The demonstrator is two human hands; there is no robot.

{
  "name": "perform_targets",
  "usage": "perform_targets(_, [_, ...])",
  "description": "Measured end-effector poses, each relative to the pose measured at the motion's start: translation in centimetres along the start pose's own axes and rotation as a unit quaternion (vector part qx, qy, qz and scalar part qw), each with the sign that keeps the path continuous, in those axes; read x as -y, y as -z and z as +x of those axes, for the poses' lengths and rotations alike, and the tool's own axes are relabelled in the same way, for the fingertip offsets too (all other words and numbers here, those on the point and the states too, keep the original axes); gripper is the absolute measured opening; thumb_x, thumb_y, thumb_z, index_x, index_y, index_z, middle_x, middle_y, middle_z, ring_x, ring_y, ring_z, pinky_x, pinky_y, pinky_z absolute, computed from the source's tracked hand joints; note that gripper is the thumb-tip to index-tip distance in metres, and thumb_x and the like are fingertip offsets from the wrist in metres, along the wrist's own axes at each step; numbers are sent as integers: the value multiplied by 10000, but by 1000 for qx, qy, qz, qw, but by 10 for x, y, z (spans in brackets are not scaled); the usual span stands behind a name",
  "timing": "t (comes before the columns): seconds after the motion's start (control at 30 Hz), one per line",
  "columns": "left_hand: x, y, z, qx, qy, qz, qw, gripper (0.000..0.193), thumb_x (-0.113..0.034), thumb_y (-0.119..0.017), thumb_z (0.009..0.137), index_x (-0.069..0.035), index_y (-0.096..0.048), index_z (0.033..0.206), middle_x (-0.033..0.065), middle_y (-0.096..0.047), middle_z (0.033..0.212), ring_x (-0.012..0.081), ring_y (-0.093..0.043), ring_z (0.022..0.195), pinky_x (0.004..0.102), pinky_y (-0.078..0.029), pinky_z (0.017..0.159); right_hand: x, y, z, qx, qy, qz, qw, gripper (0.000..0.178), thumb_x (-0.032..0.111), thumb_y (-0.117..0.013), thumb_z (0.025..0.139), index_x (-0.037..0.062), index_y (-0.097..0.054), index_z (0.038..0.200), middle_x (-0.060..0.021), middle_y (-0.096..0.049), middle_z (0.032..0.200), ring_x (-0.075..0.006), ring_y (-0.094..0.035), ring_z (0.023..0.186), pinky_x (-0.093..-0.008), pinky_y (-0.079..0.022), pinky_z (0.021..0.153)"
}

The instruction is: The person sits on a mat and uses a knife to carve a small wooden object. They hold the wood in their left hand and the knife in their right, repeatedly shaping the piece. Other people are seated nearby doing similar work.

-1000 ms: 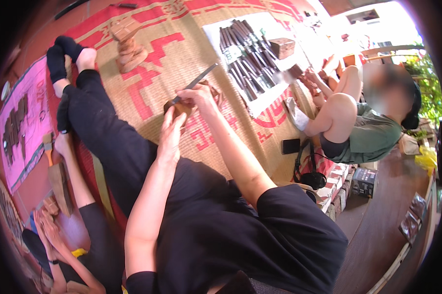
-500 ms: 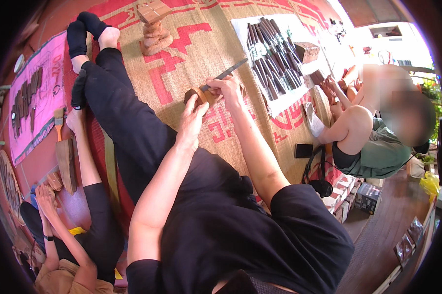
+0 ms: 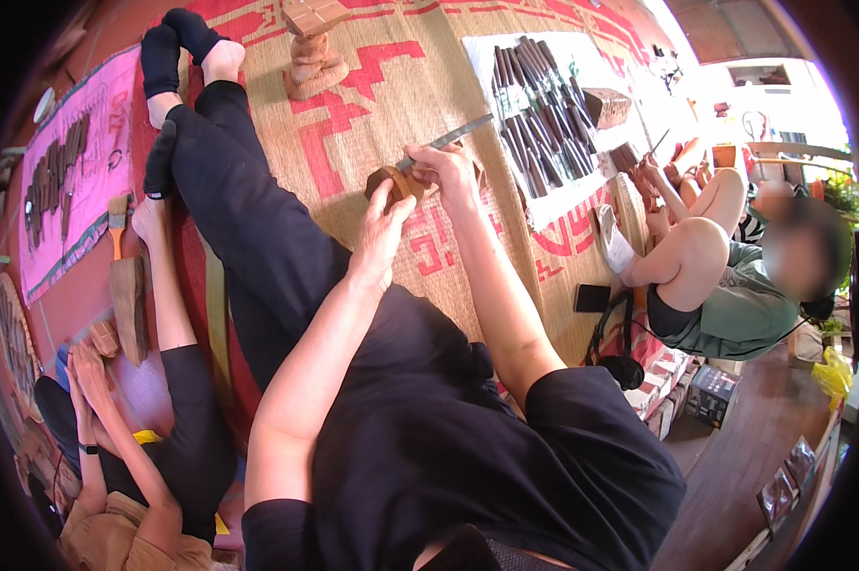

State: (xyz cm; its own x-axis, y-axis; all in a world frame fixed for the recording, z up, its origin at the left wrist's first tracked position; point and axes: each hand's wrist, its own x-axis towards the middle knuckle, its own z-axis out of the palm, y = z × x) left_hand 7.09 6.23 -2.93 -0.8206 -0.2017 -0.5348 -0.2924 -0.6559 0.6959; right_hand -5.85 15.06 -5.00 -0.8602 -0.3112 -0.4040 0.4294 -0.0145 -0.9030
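My left hand (image 3: 384,228) is closed around a small brown carved wooden piece (image 3: 391,181) above the mat, in front of my lap. Its fingers hide part of the wood. In my right hand (image 3: 445,173) is a long, flat grey metal tool (image 3: 463,129) that looks like a file. It slants up to the right, and its lower end lies against the top of the wood. Behind my right hand shows a small brown edge that I cannot make out.
Dark-handled tools (image 3: 543,119) lie in rows on a white cloth (image 3: 553,205). A carved wooden figure (image 3: 315,68) stands on the woven mat (image 3: 372,114). Co-workers sit left and right. A phone (image 3: 592,298), brush (image 3: 118,224) and pink cloth (image 3: 44,266) lie around.
The view has shifted slightly. Both my hands keep their hold, with the tool still on the wood. The right co-worker's head and body have moved, and a thin tool shows at their hands.
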Motion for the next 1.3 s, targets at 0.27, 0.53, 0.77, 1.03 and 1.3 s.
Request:
perform_targets(0.27, [5, 3, 3, 15, -15, 26, 999, 622, -264, -557, 876, -55, -278, 1391, 78, -469, 1249, 125, -497, 1044, 254, -394, 840, 8, -1, 3, -46, -17, -131, 990, 191, 112, -709, 667, -29, -646, 778, -65, -585, 647, -123, -534, 562, -238, -428, 545])
perform_targets(0.53, [6, 4, 2, 16, -13, 28, 999, 617, -266, -558, 873, -58, -289, 1387, 63, -475, 1247, 115, -505, 1039, 254, -393, 839, 5, -6, 6, -42, 12, -95, 995, 137, 104, -673, 655, -18, -637, 706, -28, -546, 567, -107, -476, 474, -234, -374, 468])
perform_targets(0.77, [-1, 0, -1, 10, -14, -6, 1000, 639, -232, -591, 850, -20, -294, 1374, 144, -439, 1300, 192, -412, 1201, 297, -304, 1003, 17, -19, -1, -17, 41, -51, 998, 169, 109, -705, 650, -21, -633, 730, -38, -547, 594, -119, -500, 517, -238, -406, 518])
perform_targets(1.03, [5, 3, 3, 13, -24, 35, 999, 642, -280, -568, 869, -57, -271, 1393, 89, -475, 1251, 131, -491, 1047, 264, -389, 861, 2, 0, 17, -42, 9, -109, 993, 178, 125, -694, 634, -32, -631, 689, -53, -560, 570, -125, -477, 457, -223, -380, 453])
perform_targets(1.3, [6, 2, 3, 7, -6, 32, 999, 629, -285, -567, 868, -50, -293, 1383, 54, -487, 1242, 107, -503, 1037, 256, -388, 849, -2, 3, 18, -46, -18, -134, 990, 191, 148, -700, 615, -20, -620, 658, -51, -565, 611, -114, -529, 559, -246, -414, 540])
